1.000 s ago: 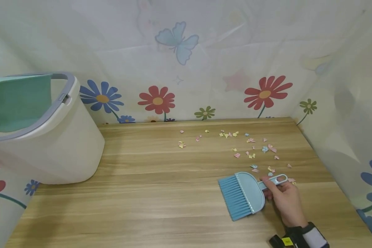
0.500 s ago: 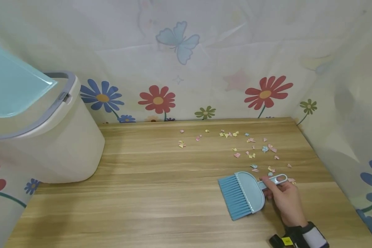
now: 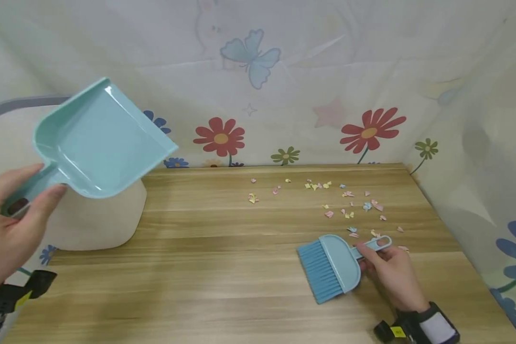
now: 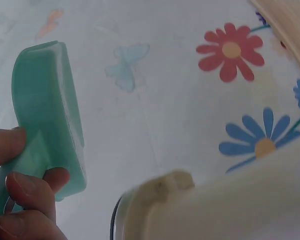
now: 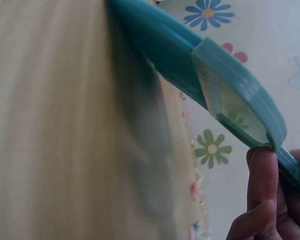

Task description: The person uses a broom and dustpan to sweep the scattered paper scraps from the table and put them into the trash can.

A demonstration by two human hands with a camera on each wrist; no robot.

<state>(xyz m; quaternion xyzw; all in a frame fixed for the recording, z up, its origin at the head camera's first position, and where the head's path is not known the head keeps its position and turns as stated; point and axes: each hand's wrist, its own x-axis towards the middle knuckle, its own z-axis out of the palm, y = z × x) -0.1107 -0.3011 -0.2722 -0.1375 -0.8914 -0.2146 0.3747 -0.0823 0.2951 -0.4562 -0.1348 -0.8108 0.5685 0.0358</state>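
A light blue dustpan (image 3: 107,138) hangs in the air at the left of the head view, in front of the white bin. My left hand (image 3: 13,224) grips its handle, thumb on one side and fingers on the other; the left wrist view shows the dustpan (image 4: 50,115) nearly edge-on. At the right, my right hand (image 3: 393,274) pinches the handle of a small blue brush (image 3: 337,265) whose bristles point left, low over the table. Small pink, yellow and blue paper scraps (image 3: 349,215) lie scattered behind the brush.
The white bin (image 3: 99,224) with a grey rim stands at the table's left, partly hidden by the dustpan. A wood-grain table (image 3: 206,267) spans the view. A flower-printed curtain (image 3: 301,71) closes off the back and right sides.
The dustpan has come out from over the bin toward the right and nearer, bringing my left hand into view. My right hand with the brush has shifted slightly left.
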